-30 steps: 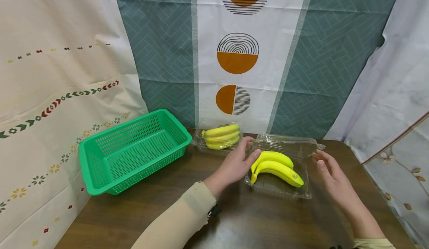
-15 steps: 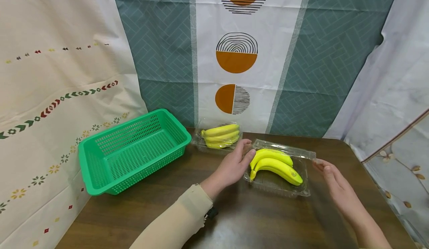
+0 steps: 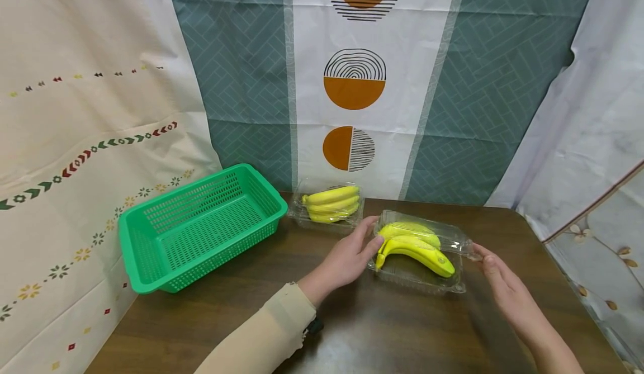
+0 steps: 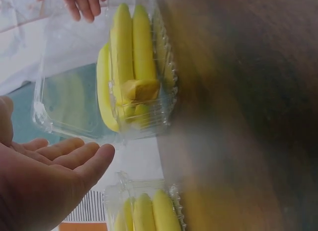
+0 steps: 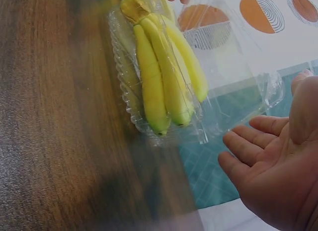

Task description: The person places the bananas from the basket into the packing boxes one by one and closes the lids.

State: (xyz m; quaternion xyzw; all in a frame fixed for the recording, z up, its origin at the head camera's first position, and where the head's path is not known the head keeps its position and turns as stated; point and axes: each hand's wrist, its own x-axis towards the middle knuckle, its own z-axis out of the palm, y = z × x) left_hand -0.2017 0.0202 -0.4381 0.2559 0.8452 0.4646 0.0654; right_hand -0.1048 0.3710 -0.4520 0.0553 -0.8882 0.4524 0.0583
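Note:
A clear plastic clamshell container (image 3: 415,282) sits on the table with a bunch of yellow bananas (image 3: 420,252) inside. Its hinged lid (image 3: 445,231) slants over the back part of the bunch, partway down. My left hand (image 3: 344,259) is at the container's left side, fingers extended, thumb near the lid's left edge. On the other side, my right hand (image 3: 508,284) has its fingertips at the lid's right front corner. Both palms face inward with straight fingers, as the left wrist view shows for the left hand (image 4: 54,176) and the right wrist view for the right hand (image 5: 271,161).
Behind my left hand, a second clear clamshell (image 3: 297,213) holds more bananas (image 3: 332,203). A green perforated basket (image 3: 203,231) stands at the left of the brown wooden table (image 3: 382,335). Patterned cloths (image 3: 249,72) hang along the back and sides.
The lid has swung forward from leaning back to slanting over the bananas. My right hand has followed its corner forward and slightly down; my left hand stays beside the container.

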